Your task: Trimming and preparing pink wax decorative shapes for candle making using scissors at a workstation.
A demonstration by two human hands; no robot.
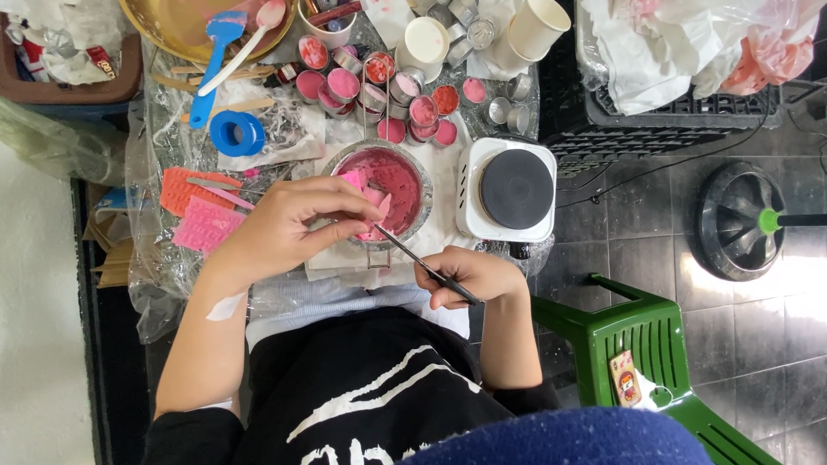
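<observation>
Pink waxy slab piece [355, 182] is pinched in left hand [289, 226] fingers, held over round glass bowl [415, 215] w/ pink-smeared inner wall; more pink chunks seen inside bowl, just beside fingertips; right hand [469, 274] is closed around thin dark metal tool [422, 261], tip laid against pink piece at bowl's near rim; bowl is set on white cloth/paper, mid-table; white square hotplate [506, 191] w/ flat black round disc is placed just right of bowl, nearly touching; small round metal tins [343, 84], some filled w/ smooth pink/red wax, are clustered behind bowl; ribbed pink and orange silicone moulds [200, 211] are laid left of left hand; blue tape roll [237, 133] and blue spatula [215, 65] seen further back-left; table covered w/ crinkled clear plastic sheet; green plastic chair [642, 344] at right.
</observation>
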